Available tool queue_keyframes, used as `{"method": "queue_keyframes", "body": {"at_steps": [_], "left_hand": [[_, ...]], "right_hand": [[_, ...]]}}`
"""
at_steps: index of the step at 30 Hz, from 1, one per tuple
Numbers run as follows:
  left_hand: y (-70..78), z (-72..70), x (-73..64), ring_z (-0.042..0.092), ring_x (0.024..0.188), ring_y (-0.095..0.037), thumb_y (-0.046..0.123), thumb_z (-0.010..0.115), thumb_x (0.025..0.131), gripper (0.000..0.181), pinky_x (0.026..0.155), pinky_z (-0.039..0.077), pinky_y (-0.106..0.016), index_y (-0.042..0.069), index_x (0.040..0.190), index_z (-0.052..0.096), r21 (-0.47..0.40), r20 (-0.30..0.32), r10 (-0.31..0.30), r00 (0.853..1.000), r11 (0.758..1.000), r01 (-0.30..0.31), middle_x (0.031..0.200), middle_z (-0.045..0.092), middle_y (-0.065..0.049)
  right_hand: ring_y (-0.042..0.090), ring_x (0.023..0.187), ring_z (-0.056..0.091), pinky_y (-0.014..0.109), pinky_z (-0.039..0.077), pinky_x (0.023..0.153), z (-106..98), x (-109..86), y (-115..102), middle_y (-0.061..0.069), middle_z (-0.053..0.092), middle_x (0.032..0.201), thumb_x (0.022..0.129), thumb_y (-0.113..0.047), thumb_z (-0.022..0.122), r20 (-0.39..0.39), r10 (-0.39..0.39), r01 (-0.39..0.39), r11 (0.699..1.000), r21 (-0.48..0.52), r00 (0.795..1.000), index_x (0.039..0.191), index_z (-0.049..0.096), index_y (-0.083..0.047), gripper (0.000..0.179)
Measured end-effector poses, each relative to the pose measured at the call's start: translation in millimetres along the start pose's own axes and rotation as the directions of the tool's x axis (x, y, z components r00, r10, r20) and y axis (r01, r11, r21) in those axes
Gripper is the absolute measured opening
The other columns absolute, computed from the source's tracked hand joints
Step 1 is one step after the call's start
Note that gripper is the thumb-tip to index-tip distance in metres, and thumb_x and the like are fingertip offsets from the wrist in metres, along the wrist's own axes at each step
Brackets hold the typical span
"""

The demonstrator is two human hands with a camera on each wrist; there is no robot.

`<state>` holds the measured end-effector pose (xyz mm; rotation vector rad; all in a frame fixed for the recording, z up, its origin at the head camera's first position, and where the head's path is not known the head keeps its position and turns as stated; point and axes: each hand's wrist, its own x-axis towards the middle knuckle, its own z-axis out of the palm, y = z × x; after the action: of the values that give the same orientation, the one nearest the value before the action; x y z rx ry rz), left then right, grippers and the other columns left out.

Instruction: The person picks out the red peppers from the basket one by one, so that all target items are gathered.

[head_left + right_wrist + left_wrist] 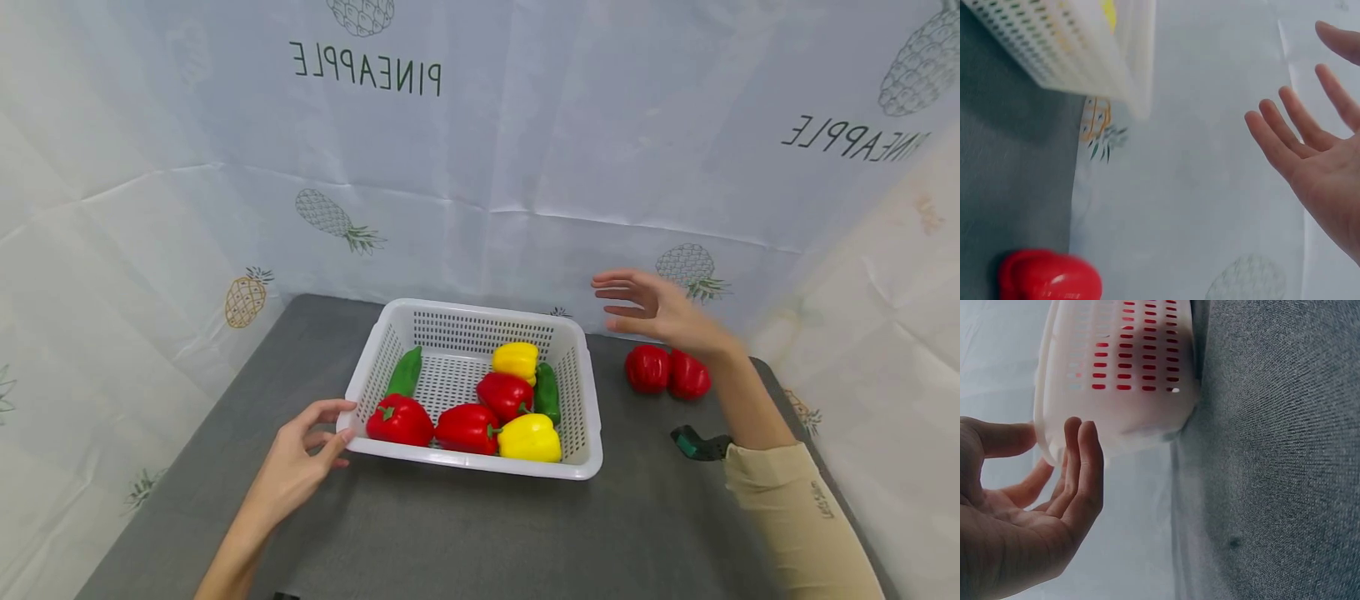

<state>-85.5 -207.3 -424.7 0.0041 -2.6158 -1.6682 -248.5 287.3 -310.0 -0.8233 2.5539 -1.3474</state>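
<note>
Table (pixel 465 542) is dark grey, with a fabric-like woven top. Directly on it: white perforated basket (pixel 465 463) toward the back, plus two red bell peppers (pixel 647 368) to its right, side by side, touching, apart from basket.

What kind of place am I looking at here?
Probably a makeshift tabletop set, perhaps for recording: pineapple-print sheets hang on three sides of a dark table, which holds a white basket of peppers.
</note>
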Motion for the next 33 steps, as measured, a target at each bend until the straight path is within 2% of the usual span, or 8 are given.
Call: {"method": "queue_keyframes", "body": {"at_steps": [5, 8, 11, 14, 20, 26, 33], "left_hand": [[0.4, 0.4, 0.1, 0.079, 0.091, -0.032, 0.004, 0.076, 0.1, 0.043, 0.071, 0.068, -0.027, 0.001, 0.141, 0.063, -0.001, 0.004, -0.003, 1.0, 1.0, 0.003, 0.129, 0.064, -0.027], [0.6, 0.6, 0.3, 0.079, 0.092, -0.033, 0.004, 0.076, 0.1, 0.043, 0.071, 0.068, -0.027, 0.002, 0.141, 0.063, 0.001, 0.006, -0.007, 1.0, 1.0, 0.007, 0.13, 0.064, -0.027], [0.2, 0.5, 0.1, 0.079, 0.092, -0.032, 0.004, 0.076, 0.1, 0.043, 0.071, 0.068, -0.027, 0.002, 0.141, 0.063, -0.003, 0.007, -0.009, 1.0, 1.0, 0.009, 0.13, 0.064, -0.027], [-0.8, 0.1, -0.2, 0.079, 0.092, -0.031, 0.005, 0.076, 0.1, 0.043, 0.071, 0.068, -0.028, 0.002, 0.141, 0.063, -0.008, 0.008, -0.006, 1.0, 1.0, 0.006, 0.129, 0.064, -0.027], [-1.8, -0.4, 0.5, 0.08, 0.091, -0.031, 0.005, 0.076, 0.1, 0.042, 0.071, 0.069, -0.031, 0.001, 0.141, 0.063, -0.009, 0.006, 0.004, 1.0, 1.0, -0.004, 0.128, 0.064, -0.027], [-0.4, 0.2, 0.4, 0.08, 0.091, -0.031, 0.005, 0.076, 0.1, 0.043, 0.071, 0.069, -0.03, 0.001, 0.141, 0.063, -0.002, 0.01, -0.006, 1.0, 1.0, 0.006, 0.129, 0.064, -0.027], [0.2, 0.2, 0.3, 0.08, 0.091, -0.03, 0.005, 0.075, 0.1, 0.042, 0.07, 0.068, -0.028, 0.001, 0.141, 0.063, -0.002, 0.006, -0.005, 1.0, 1.0, 0.005, 0.129, 0.064, -0.028]], "right_hand": [[0.024, 0.145, 0.057, 0.019, 0.058, 0.107, 13, 10.8, -13, 0.008, 0.055, 0.161, 0.098, -0.008, 0.077, 0.034, -0.024, 0.024, 1.0, 0.0, 0.999, 0.156, 0.052, -0.011, 0.063], [0.031, 0.148, 0.056, 0.034, 0.058, 0.115, 21, 18.4, -21, 0.008, 0.055, 0.16, 0.097, -0.008, 0.077, 0.056, -0.032, 0.032, 0.999, 0.006, 0.998, 0.154, 0.053, -0.012, 0.063], [0.033, 0.148, 0.055, 0.054, 0.053, 0.121, 29, 27.0, -29, 0.008, 0.056, 0.16, 0.096, -0.01, 0.078, 0.091, -0.038, 0.038, 0.999, 0.006, 0.995, 0.154, 0.053, -0.013, 0.064], [0.034, 0.148, 0.056, 0.063, 0.049, 0.122, 37, 35.3, -36, 0.008, 0.056, 0.16, 0.094, -0.012, 0.079, 0.128, -0.056, 0.055, 0.998, 0.007, 0.99, 0.155, 0.053, -0.013, 0.066], [0.037, 0.15, 0.054, 0.064, 0.048, 0.123, 53, 52.0, -52, 0.013, 0.054, 0.162, 0.095, -0.011, 0.076, 0.226, -0.117, 0.11, 0.993, 0.042, 0.967, 0.157, 0.05, -0.008, 0.067], [0.045, 0.151, 0.051, 0.064, 0.048, 0.123, 74, 68.0, -60, 0.015, 0.051, 0.163, 0.092, -0.011, 0.075, 0.32, -0.144, 0.122, 0.989, 0.087, 0.936, 0.156, 0.048, -0.005, 0.07], [0.039, 0.148, 0.054, 0.063, 0.051, 0.121, 100, 85.9, -68, 0.014, 0.054, 0.161, 0.089, -0.013, 0.079, 0.385, -0.153, 0.122, 0.987, 0.104, 0.91, 0.156, 0.05, -0.007, 0.073]]}}
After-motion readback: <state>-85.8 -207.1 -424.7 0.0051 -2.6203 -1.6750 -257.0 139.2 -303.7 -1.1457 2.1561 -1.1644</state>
